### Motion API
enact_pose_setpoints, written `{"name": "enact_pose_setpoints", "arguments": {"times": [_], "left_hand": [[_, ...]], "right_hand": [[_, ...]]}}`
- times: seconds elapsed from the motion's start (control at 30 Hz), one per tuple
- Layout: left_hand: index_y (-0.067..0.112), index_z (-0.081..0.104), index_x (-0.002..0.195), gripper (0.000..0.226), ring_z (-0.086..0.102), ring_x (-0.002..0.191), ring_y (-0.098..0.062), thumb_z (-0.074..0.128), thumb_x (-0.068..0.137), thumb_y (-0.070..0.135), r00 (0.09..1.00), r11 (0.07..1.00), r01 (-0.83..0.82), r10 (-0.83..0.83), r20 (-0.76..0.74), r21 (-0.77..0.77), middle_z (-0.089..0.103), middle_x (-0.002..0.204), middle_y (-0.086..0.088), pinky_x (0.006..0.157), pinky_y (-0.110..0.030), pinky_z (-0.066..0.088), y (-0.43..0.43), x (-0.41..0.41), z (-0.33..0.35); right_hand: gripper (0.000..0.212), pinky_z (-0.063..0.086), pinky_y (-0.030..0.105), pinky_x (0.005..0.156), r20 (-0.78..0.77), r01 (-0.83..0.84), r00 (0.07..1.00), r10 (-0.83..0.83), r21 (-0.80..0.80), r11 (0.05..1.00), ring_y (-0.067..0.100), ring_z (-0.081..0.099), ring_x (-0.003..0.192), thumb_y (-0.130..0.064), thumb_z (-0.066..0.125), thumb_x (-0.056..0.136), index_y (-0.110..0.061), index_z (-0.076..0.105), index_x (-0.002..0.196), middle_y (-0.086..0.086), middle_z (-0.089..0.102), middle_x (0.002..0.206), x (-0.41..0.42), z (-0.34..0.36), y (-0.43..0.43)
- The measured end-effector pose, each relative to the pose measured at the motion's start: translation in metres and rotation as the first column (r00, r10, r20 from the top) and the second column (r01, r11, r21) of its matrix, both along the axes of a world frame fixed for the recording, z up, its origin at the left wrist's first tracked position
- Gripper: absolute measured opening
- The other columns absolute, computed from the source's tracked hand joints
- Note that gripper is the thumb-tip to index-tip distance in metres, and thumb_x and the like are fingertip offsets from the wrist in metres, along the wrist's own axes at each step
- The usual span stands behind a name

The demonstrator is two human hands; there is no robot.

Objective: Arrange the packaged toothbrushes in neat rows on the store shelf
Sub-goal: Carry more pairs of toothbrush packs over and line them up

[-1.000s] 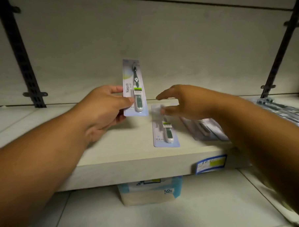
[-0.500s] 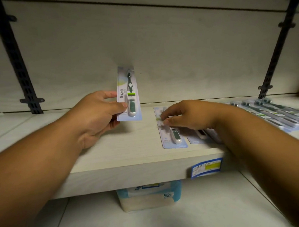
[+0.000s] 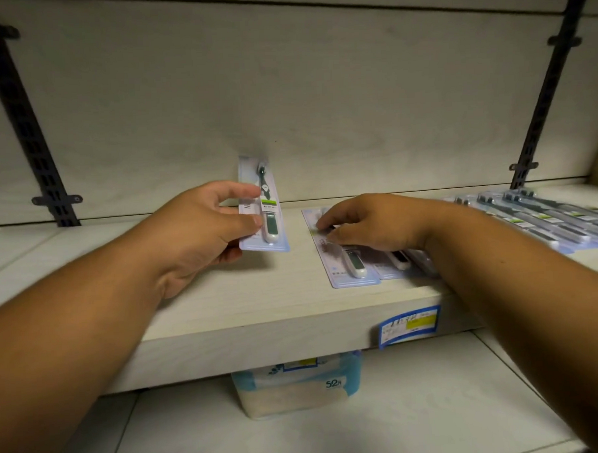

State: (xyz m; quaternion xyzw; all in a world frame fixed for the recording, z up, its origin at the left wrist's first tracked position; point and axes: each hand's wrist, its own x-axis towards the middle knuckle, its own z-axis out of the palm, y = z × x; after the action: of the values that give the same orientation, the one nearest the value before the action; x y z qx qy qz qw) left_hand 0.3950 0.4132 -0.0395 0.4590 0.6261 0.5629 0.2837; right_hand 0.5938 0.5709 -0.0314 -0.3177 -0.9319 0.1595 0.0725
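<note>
Head view: left hand (image 3: 202, 230) pinches upright toothbrush pack (image 3: 271, 210); right hand (image 3: 373, 223) pinches flat pack (image 3: 347, 272).

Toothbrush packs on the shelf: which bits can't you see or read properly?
All in the head view.
Held pack: the left hand covers most of its printed name.
Flat pack: the right hand hides its upper half; pinching or just pressing, unclear.
Packs behind it: the right forearm covers them; number unclear.
Far row: cut off by the right edge.
Price label: writing too small.
</note>
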Motion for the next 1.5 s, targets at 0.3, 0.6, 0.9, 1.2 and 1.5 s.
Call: {"name": "enact_pose_setpoints", "arguments": {"times": [0.3, 0.6, 0.9, 1.2, 1.5], "left_hand": [[0.030, 0.069, 0.110, 0.024, 0.067, 0.073, -0.012, 0.076, 0.087, 0.026, 0.964, 0.991, -0.020, -0.016, -0.265, -0.131, 0.076, 0.091, 0.001, 0.064, -0.030, 0.053, -0.001, -0.003, -0.008], [0.044, 0.052, 0.124, 0.045, 0.055, 0.057, -0.004, 0.069, 0.084, 0.054, 0.800, 0.971, -0.037, -0.114, -0.590, -0.237, 0.066, 0.070, 0.009, 0.062, -0.031, 0.043, -0.008, 0.005, -0.009], [0.043, 0.042, 0.148, 0.051, 0.057, 0.113, -0.014, 0.050, 0.098, 0.046, 0.597, 0.944, -0.090, -0.203, -0.776, -0.317, 0.059, 0.136, 0.007, 0.079, -0.021, 0.036, -0.009, 0.017, -0.009], [0.044, 0.034, 0.150, 0.050, 0.052, 0.127, -0.015, 0.039, 0.101, 0.047, 0.411, 0.949, -0.142, -0.201, -0.889, -0.280, 0.051, 0.148, 0.011, 0.101, -0.029, 0.044, -0.006, 0.029, -0.015], [0.052, 0.033, 0.149, 0.053, 0.052, 0.130, -0.018, 0.035, 0.097, 0.061, 0.359, 0.958, -0.166, -0.162, -0.919, -0.234, 0.051, 0.148, 0.010, 0.100, -0.031, 0.043, 0.001, 0.031, -0.020]], "right_hand": [[0.041, 0.041, 0.035, 0.110, -0.109, 0.059, 0.992, -0.065, -0.056, 0.997, 0.011, 0.058, 0.119, -0.046, 0.051, 0.100, -0.039, 0.057, 0.140, -0.013, 0.061, 0.135, -0.001, -0.004, 0.003], [0.038, 0.044, 0.025, 0.082, -0.429, 0.160, 0.880, -0.202, -0.131, 0.978, 0.014, 0.055, 0.118, -0.024, 0.040, 0.105, -0.026, 0.062, 0.135, -0.008, 0.060, 0.133, 0.002, 0.000, 0.011], [0.038, 0.044, 0.036, 0.101, -0.603, 0.314, 0.708, -0.366, -0.195, 0.929, 0.022, 0.055, 0.119, -0.018, 0.038, 0.101, -0.016, 0.069, 0.123, 0.003, 0.064, 0.133, 0.006, 0.002, 0.029], [0.036, 0.049, 0.045, 0.100, -0.601, 0.325, 0.702, -0.381, -0.206, 0.923, 0.026, 0.058, 0.113, -0.020, 0.038, 0.100, -0.014, 0.068, 0.120, 0.006, 0.065, 0.127, 0.001, 0.006, 0.024], [0.038, 0.047, 0.039, 0.098, -0.580, 0.289, 0.734, -0.353, -0.205, 0.935, 0.026, 0.058, 0.113, -0.020, 0.036, 0.100, -0.015, 0.067, 0.121, 0.007, 0.065, 0.125, -0.002, 0.003, 0.022]]}}
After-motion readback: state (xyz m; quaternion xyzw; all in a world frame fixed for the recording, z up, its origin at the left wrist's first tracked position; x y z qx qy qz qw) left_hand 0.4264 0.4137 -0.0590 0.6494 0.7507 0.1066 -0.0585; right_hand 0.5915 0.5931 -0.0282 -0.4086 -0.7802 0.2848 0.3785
